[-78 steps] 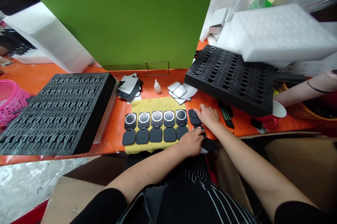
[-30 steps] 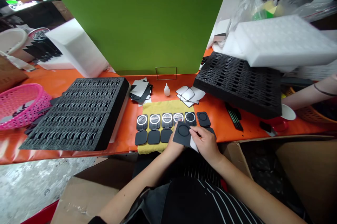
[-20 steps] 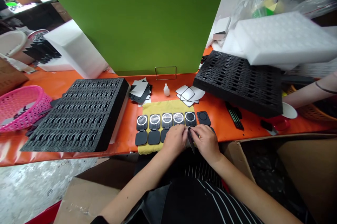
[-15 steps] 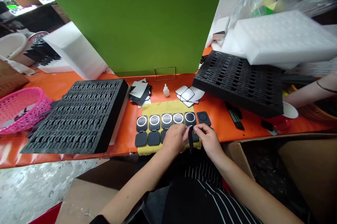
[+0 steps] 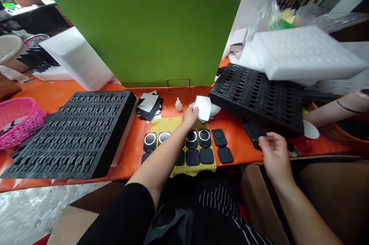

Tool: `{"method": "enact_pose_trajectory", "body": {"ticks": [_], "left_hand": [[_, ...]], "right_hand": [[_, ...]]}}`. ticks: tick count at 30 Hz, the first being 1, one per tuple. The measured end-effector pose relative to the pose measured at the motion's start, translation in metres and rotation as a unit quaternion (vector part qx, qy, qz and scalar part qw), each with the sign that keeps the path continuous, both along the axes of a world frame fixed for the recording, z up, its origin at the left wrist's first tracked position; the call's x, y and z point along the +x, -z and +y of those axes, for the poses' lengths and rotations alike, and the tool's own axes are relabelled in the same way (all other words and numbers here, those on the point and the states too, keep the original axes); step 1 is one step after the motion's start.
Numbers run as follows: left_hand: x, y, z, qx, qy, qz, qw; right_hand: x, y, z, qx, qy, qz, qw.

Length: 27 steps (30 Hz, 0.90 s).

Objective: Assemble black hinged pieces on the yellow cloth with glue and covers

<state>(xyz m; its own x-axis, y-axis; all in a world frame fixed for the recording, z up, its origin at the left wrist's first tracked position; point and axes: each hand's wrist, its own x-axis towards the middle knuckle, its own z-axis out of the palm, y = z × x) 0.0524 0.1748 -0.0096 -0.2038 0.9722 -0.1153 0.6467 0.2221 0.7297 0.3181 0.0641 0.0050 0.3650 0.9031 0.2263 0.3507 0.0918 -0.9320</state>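
My left hand (image 5: 189,118) pinches a white rounded-square sheet (image 5: 203,107) above a small pile of similar sheets. Below my left forearm, a row of black hinged square cases (image 5: 204,138) lies opened out on a yellow cloth (image 5: 211,168); several have white-ringed round grids, and my arm covers some. Another opened case (image 5: 221,143) lies on the orange cover just right of the cloth. At the right, my right hand (image 5: 275,151) has loosely curled, parted fingers, with the thumb beside dark flat pieces (image 5: 253,130); no held item shows.
Black slotted foam blocks stand left (image 5: 75,133) and right (image 5: 256,99). A small white dropper bottle (image 5: 178,105) sits near the green panel (image 5: 144,26), beside a pile of cut sheets (image 5: 149,105). A pink basket (image 5: 20,122) is far left, a white cup (image 5: 311,129) far right.
My hands have parted from the dark strip they held together. The left moved up to the white sheets and has one; the right moved right to the dark pieces. The strip is no longer between them.
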Motion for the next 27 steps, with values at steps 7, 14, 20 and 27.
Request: {"method": "enact_pose_trajectory", "body": {"ticks": [7,14,20,27], "left_hand": [[-0.003,-0.003,-0.047,0.049,0.030,0.006,0.998],[0.008,0.010,-0.162,0.111,0.326,0.099,0.933],[0.013,0.019,-0.172,0.097,0.335,0.180,0.920],[0.015,0.026,-0.173,0.097,0.323,0.192,0.921]], "right_hand": [[-0.037,0.016,-0.011,-0.072,-0.146,-0.053,0.985],[-0.083,0.050,0.035,-0.161,-0.276,0.050,0.946],[-0.086,0.076,0.048,-0.185,-0.354,-0.022,0.916],[-0.082,0.083,0.046,-0.180,-0.355,-0.061,0.915]]}}
